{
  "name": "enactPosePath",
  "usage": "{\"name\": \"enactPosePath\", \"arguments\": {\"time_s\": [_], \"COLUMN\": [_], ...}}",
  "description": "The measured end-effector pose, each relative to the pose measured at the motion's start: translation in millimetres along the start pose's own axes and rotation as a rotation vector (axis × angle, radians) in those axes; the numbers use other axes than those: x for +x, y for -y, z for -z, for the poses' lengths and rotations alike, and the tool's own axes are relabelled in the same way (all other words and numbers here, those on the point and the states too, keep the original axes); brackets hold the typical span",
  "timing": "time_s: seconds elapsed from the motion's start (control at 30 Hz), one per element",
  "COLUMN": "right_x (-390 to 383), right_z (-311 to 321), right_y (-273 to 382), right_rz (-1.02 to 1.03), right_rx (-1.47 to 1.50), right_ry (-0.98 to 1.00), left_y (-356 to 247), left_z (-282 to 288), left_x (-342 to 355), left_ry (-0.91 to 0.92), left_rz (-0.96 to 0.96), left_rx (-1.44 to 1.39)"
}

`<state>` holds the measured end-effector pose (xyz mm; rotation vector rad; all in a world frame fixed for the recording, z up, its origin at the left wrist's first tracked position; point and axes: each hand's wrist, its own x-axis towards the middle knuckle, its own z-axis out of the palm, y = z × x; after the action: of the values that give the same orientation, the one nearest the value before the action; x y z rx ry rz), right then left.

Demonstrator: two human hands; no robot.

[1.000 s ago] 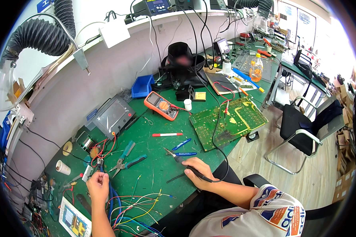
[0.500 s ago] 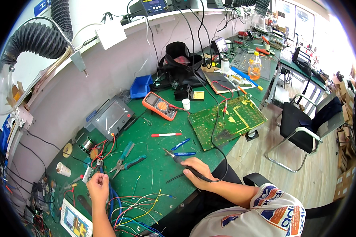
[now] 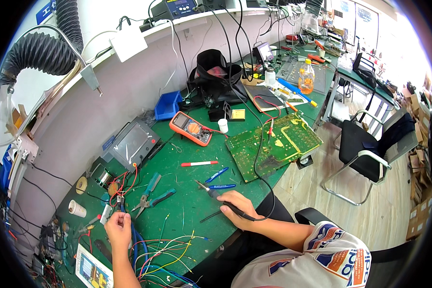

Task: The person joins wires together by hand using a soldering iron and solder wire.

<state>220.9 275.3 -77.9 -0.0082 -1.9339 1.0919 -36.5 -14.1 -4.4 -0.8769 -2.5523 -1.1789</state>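
My right hand is closed around the dark handle of a soldering iron, its tip pointing up and left above the bench. Thin black strips show just left of that hand; whether it holds them too, I cannot tell. At the left, the fingers of my left hand are pinched together, and whatever is in them is hidden. Right beside them, a blue cable runs toward me from a dark end piece. Loose coloured wires fan out nearby. Green-handled pliers lie between my hands.
Blue-handled cutters and a red-and-white marker lie ahead. Beyond are an orange multimeter, a small white cup, a green circuit board and a grey box with a screen. A paper cup stands far left.
The view has shifted slightly, so the bench items sit a little further left. Both hands keep nearly the same place and grip.
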Motion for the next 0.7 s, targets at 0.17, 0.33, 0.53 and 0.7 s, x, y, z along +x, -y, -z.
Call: {"name": "enactPosePath", "arguments": {"time_s": [0.17,0.33,0.53,0.7], "right_x": [1,1,0,2], "right_z": [-2,-1,-4,-3], "right_y": [3,-1,0,0], "right_rz": [-0.006,0.004,-0.022,-0.042], "right_rx": [-0.007,-0.025,-0.010,-0.032], "right_ry": [0.000,-0.003,0.005,0.005], "left_y": [5,-1,0,-3], "left_z": [2,-1,3,2], "left_x": [-1,0,-2,0], "left_ry": [-0.023,-0.052,-0.058,-0.088], "left_rz": [-0.036,-0.058,-0.040,-0.067], "left_rx": [0.004,-0.018,0.000,-0.005]}}
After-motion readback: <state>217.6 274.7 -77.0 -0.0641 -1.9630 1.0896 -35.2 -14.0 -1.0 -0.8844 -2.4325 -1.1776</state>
